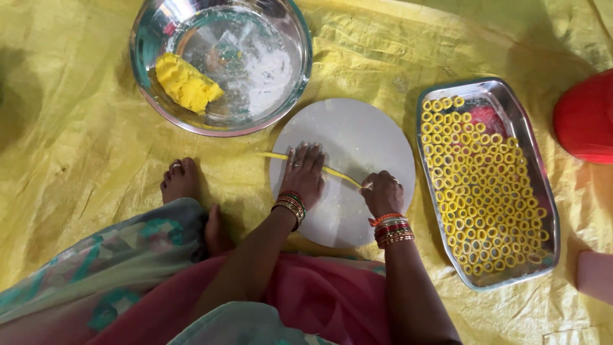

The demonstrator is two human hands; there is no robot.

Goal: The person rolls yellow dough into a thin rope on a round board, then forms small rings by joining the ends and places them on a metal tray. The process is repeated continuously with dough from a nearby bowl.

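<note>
Dough rope [337, 172], thin and yellow, lay across the round white board [357, 147], running from the board's left edge down toward its centre-right. Board sat on a yellow plastic sheet [76, 128] spread over the floor, directly in front of the seated person.

Left hand [303, 172] was pressed flat on the rope, fingers straight and spread, palm down; not clamped on anything, just bearing on it (posture consistent w/ rolling the strand thin). Right hand [382, 193] was curled at the rope's right end, thumb and fingertips pinched together on the tip, approx. where the strand stops. Bangles were on both wrists.

Steel bowl [290, 70] stood beyond the board, upper left, within easy reach of the left hand. It held 1 lump of yellow dough [186, 83] against its near-left wall, plus a white floury patch on the base.

Steel tray [549, 211] sat just beside the board on the right, close to the right hand. It was nearly filled w/ small yellow dough rings [485, 185] laid flat in 1 layer, mostly touching; a reddish patch at the top showed where tray base was bare.

A bare foot [180, 180] rested on the sheet left of the board. A red object [587, 118] was cut off at the right edge; kind could not be told.
</note>
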